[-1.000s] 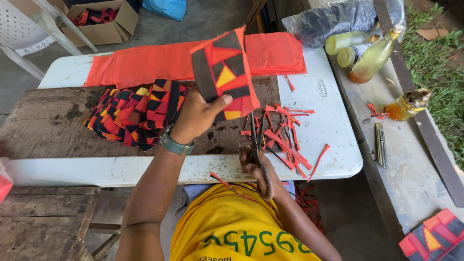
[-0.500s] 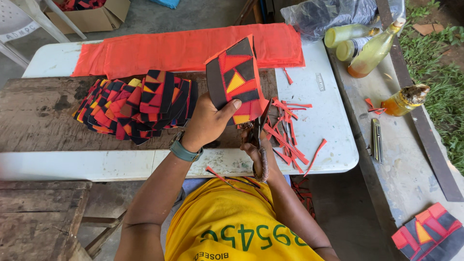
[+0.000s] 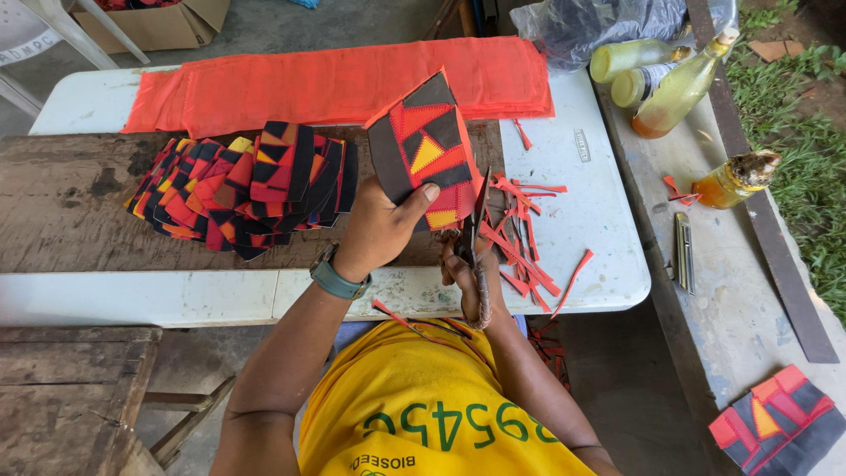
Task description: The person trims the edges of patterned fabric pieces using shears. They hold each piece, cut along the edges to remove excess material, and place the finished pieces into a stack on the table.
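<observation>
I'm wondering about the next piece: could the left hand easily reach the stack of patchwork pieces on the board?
Probably yes: the left hand is beside the stack with nothing between, but it holds a patchwork piece.

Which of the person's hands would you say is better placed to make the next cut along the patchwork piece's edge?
Right, probably. The right hand grips the scissors, blades against the patchwork piece. The left hand is occupied holding that piece up.

Red, black, yellow patchwork piece (image 3: 427, 145)
</observation>
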